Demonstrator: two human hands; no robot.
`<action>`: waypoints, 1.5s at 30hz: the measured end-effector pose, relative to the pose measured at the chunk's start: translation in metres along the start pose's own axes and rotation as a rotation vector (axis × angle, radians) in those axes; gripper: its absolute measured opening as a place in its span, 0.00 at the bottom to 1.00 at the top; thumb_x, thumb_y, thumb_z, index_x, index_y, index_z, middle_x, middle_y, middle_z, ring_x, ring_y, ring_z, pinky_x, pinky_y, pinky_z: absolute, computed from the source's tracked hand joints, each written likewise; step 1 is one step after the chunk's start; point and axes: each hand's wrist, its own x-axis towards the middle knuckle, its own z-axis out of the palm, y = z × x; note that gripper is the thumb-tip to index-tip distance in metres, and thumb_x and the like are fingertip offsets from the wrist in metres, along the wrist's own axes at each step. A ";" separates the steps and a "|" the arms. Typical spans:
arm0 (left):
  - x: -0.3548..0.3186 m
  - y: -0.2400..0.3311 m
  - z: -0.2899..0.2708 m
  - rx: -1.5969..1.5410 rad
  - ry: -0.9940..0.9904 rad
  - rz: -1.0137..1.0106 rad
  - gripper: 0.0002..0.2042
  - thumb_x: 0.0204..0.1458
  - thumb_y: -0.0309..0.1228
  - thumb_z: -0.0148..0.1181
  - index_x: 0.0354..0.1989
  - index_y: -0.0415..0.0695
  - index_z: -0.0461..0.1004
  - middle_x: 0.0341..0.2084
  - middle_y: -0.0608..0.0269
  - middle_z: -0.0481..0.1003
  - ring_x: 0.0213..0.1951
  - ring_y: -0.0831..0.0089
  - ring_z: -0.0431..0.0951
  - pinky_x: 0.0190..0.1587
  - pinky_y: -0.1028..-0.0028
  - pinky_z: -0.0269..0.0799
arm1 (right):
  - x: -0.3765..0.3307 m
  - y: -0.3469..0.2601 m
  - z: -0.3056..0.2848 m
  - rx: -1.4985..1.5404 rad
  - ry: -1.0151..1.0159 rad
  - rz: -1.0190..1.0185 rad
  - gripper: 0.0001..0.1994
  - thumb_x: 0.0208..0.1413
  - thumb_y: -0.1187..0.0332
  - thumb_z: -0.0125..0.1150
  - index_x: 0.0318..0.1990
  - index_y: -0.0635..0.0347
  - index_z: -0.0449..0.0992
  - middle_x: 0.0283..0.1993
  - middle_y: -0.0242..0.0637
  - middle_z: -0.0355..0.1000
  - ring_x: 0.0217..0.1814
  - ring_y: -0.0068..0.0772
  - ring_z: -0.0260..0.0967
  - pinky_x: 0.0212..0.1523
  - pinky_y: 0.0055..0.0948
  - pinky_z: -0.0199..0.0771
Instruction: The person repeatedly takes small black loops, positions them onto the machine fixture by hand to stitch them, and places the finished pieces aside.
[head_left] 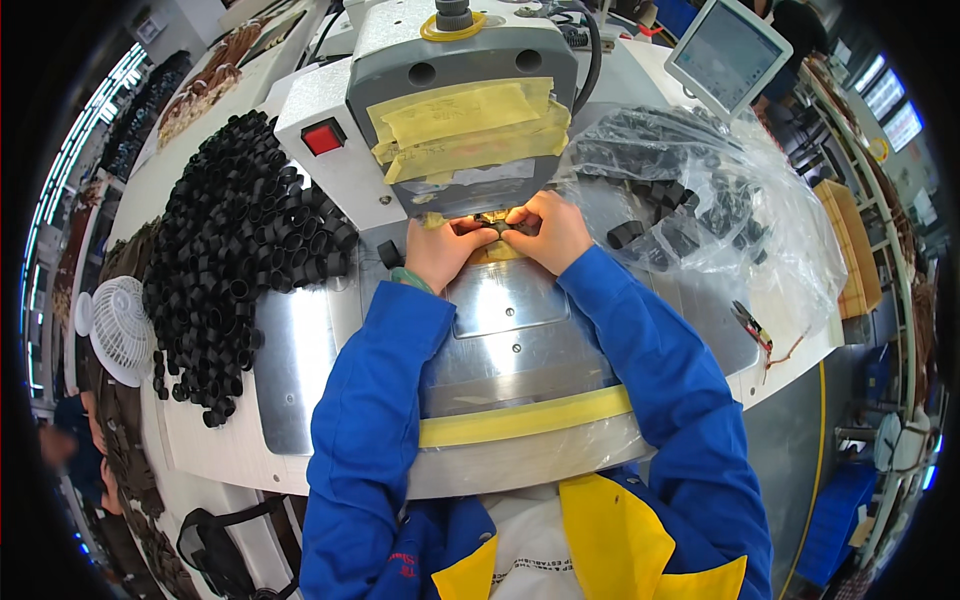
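Both my hands meet under the front of a white and grey machine (460, 110) with yellow tape across it. My left hand (440, 252) pinches one side of a small dark piece (492, 219), thumb toward the middle. From the other side my right hand (551, 236) pinches the same piece, the two thumbs almost touching. Its exact kind is mostly hidden by my fingers. Around it shows a brass-coloured fixture (497, 250) on the metal plate (512, 300). Close to my left wrist lies a single black ring (389, 254).
A big heap of black rings (240, 220) covers the left of the table. On the right lie a clear plastic bag (700, 190) with black rings and a pair of small cutters (752, 327). A tablet screen (728, 58) stands behind; a white fan (120, 330) sits far left.
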 end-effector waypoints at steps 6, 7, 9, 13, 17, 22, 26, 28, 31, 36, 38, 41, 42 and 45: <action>-0.016 0.008 -0.016 0.128 -0.237 0.080 0.13 0.32 0.33 0.67 0.23 0.39 0.74 0.17 0.64 0.71 0.19 0.77 0.70 0.24 0.79 0.65 | -0.012 -0.012 -0.010 0.113 -0.200 -0.124 0.10 0.32 0.71 0.65 0.27 0.59 0.74 0.23 0.35 0.63 0.26 0.30 0.62 0.28 0.26 0.65; -0.023 0.012 -0.018 0.181 -0.265 0.166 0.13 0.32 0.34 0.67 0.23 0.39 0.74 0.17 0.64 0.69 0.19 0.77 0.69 0.23 0.78 0.64 | -0.016 -0.012 -0.010 0.110 -0.199 -0.123 0.10 0.32 0.71 0.65 0.27 0.59 0.74 0.23 0.35 0.63 0.26 0.30 0.62 0.28 0.26 0.65; -0.030 0.015 -0.017 0.151 -0.281 0.187 0.10 0.36 0.32 0.64 0.24 0.39 0.74 0.19 0.63 0.68 0.19 0.76 0.68 0.23 0.77 0.64 | -0.025 -0.011 -0.010 -0.015 -0.004 -0.417 0.09 0.32 0.71 0.65 0.27 0.58 0.75 0.23 0.34 0.62 0.26 0.31 0.62 0.28 0.27 0.65; -0.032 0.012 -0.023 0.091 -0.290 0.280 0.05 0.42 0.27 0.59 0.26 0.39 0.74 0.21 0.63 0.68 0.22 0.73 0.68 0.26 0.78 0.64 | -0.033 -0.042 0.000 -0.194 -0.072 -0.146 0.10 0.37 0.65 0.64 0.25 0.58 0.71 0.23 0.34 0.63 0.24 0.35 0.65 0.25 0.30 0.67; -0.030 0.011 -0.018 -0.089 -0.187 0.285 0.05 0.43 0.26 0.56 0.29 0.41 0.74 0.25 0.61 0.70 0.27 0.68 0.70 0.34 0.73 0.64 | -0.032 -0.047 0.012 -0.306 0.048 -0.144 0.08 0.38 0.67 0.61 0.22 0.58 0.67 0.21 0.37 0.64 0.22 0.41 0.65 0.23 0.34 0.67; -0.026 0.017 -0.020 0.243 -0.182 0.637 0.05 0.43 0.27 0.57 0.29 0.45 0.75 0.29 0.65 0.73 0.34 0.67 0.70 0.45 0.66 0.57 | -0.052 -0.052 0.004 -0.176 -0.074 -0.173 0.08 0.36 0.69 0.60 0.22 0.59 0.67 0.20 0.37 0.64 0.20 0.40 0.65 0.21 0.33 0.66; -0.023 0.014 -0.026 0.160 -0.278 0.272 0.07 0.39 0.29 0.61 0.28 0.42 0.74 0.22 0.65 0.74 0.28 0.73 0.73 0.37 0.72 0.63 | -0.040 -0.037 -0.009 -0.095 -0.156 -0.219 0.07 0.37 0.71 0.62 0.23 0.60 0.70 0.23 0.37 0.64 0.23 0.37 0.65 0.23 0.30 0.66; -0.020 0.010 -0.020 -0.054 -0.188 0.050 0.10 0.36 0.30 0.64 0.24 0.37 0.73 0.13 0.65 0.71 0.18 0.79 0.70 0.25 0.78 0.66 | -0.026 -0.017 -0.009 -0.077 -0.106 -0.258 0.06 0.38 0.71 0.63 0.25 0.59 0.73 0.27 0.37 0.64 0.26 0.37 0.65 0.26 0.29 0.67; -0.013 0.007 -0.009 0.041 -0.059 0.055 0.12 0.35 0.32 0.65 0.24 0.36 0.74 0.12 0.67 0.70 0.18 0.81 0.69 0.26 0.80 0.67 | -0.009 -0.004 -0.004 -0.048 -0.081 -0.254 0.06 0.39 0.68 0.62 0.26 0.56 0.73 0.28 0.35 0.64 0.32 0.38 0.65 0.31 0.33 0.67; -0.010 0.008 -0.002 0.051 -0.007 -0.068 0.13 0.37 0.31 0.65 0.30 0.36 0.74 0.13 0.72 0.68 0.17 0.87 0.63 0.23 0.84 0.62 | -0.003 -0.003 -0.002 0.000 -0.035 -0.055 0.06 0.38 0.69 0.63 0.25 0.57 0.75 0.29 0.35 0.65 0.33 0.35 0.66 0.33 0.29 0.67; -0.009 0.005 -0.003 0.029 0.007 -0.052 0.13 0.37 0.30 0.65 0.30 0.37 0.75 0.13 0.72 0.67 0.17 0.87 0.63 0.22 0.85 0.61 | -0.001 -0.006 -0.004 0.012 -0.081 0.024 0.06 0.36 0.70 0.63 0.24 0.59 0.75 0.27 0.37 0.67 0.30 0.35 0.67 0.32 0.28 0.67; -0.006 0.008 -0.001 0.072 0.036 -0.059 0.13 0.34 0.34 0.66 0.26 0.36 0.76 0.14 0.66 0.72 0.18 0.82 0.70 0.26 0.81 0.67 | 0.002 -0.012 -0.006 0.004 -0.081 0.124 0.07 0.35 0.70 0.63 0.25 0.61 0.75 0.25 0.39 0.67 0.27 0.37 0.68 0.30 0.29 0.68; -0.007 0.009 -0.001 0.044 0.024 -0.071 0.13 0.34 0.33 0.66 0.26 0.36 0.76 0.15 0.65 0.73 0.19 0.81 0.71 0.27 0.82 0.67 | 0.003 -0.012 -0.006 0.004 -0.081 0.126 0.07 0.35 0.70 0.63 0.25 0.61 0.75 0.25 0.39 0.67 0.27 0.37 0.68 0.30 0.29 0.68; -0.009 0.014 -0.003 -0.004 0.004 -0.089 0.13 0.35 0.32 0.65 0.27 0.37 0.76 0.17 0.64 0.74 0.20 0.81 0.71 0.28 0.82 0.68 | 0.003 -0.013 -0.005 -0.009 -0.064 0.134 0.08 0.34 0.70 0.63 0.25 0.62 0.74 0.25 0.40 0.68 0.26 0.38 0.68 0.29 0.29 0.69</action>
